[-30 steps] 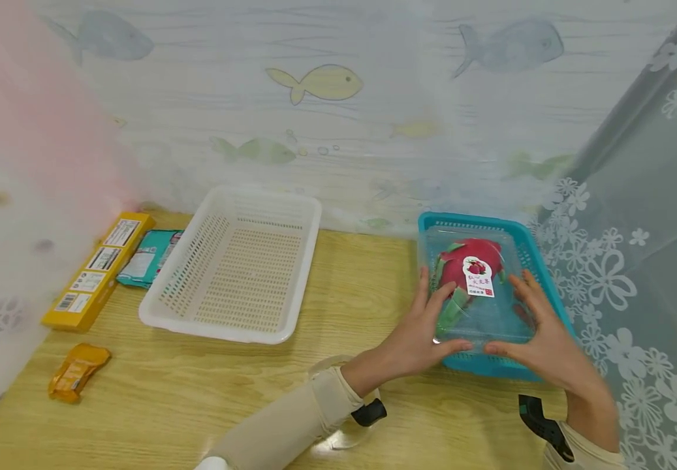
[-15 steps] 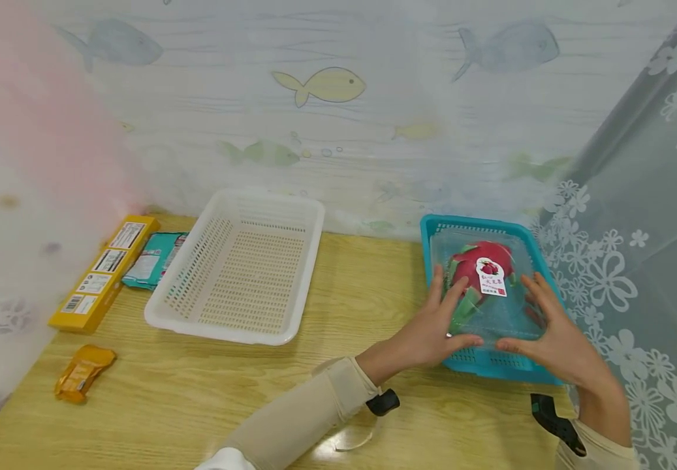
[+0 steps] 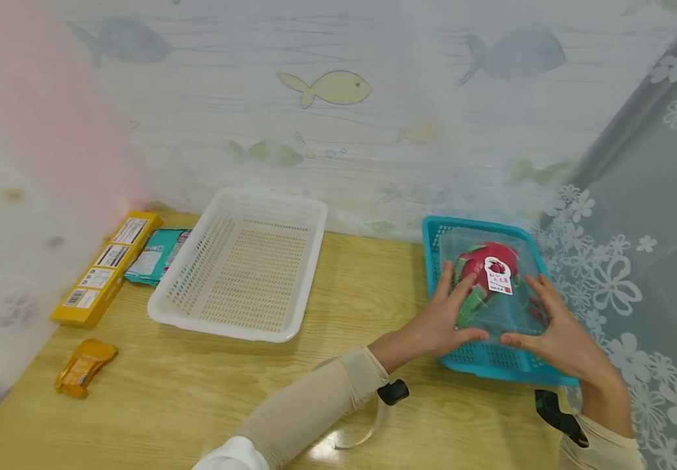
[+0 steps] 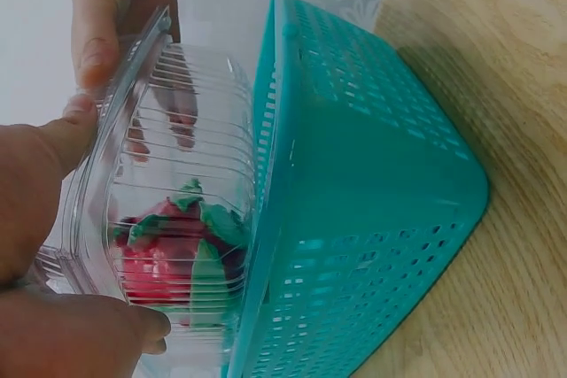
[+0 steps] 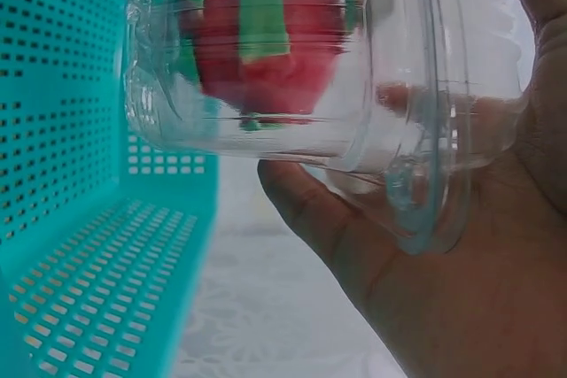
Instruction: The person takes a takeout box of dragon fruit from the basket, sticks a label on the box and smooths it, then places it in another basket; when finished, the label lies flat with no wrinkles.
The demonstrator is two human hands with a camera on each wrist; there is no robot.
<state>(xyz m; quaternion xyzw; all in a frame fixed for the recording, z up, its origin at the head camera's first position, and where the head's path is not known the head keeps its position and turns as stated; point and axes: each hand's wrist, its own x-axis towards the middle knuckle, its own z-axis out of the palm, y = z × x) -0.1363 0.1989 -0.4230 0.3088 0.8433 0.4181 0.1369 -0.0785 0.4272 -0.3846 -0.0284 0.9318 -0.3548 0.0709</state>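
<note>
A clear plastic clamshell box (image 3: 493,294) with a red and green dragon fruit (image 3: 485,267) inside sits partly in the teal basket (image 3: 491,362) at the right of the wooden table. My left hand (image 3: 446,320) grips the box's left side and my right hand (image 3: 555,326) grips its right side, thumbs at the near edge. In the left wrist view the box (image 4: 168,210) stands above the teal basket's rim (image 4: 275,130). In the right wrist view the box (image 5: 292,68) rests against my palm, lifted off the basket floor (image 5: 97,298).
An empty white perforated basket (image 3: 244,267) lies left of centre. A long yellow box (image 3: 103,271), a teal packet (image 3: 153,254) and an orange wrapped snack (image 3: 82,365) lie at the far left. A floral curtain (image 3: 649,215) hangs close on the right; a fish-patterned wall stands behind.
Both hands and the clamshell box have shifted slightly farther back over the teal basket. The grip is the same.
</note>
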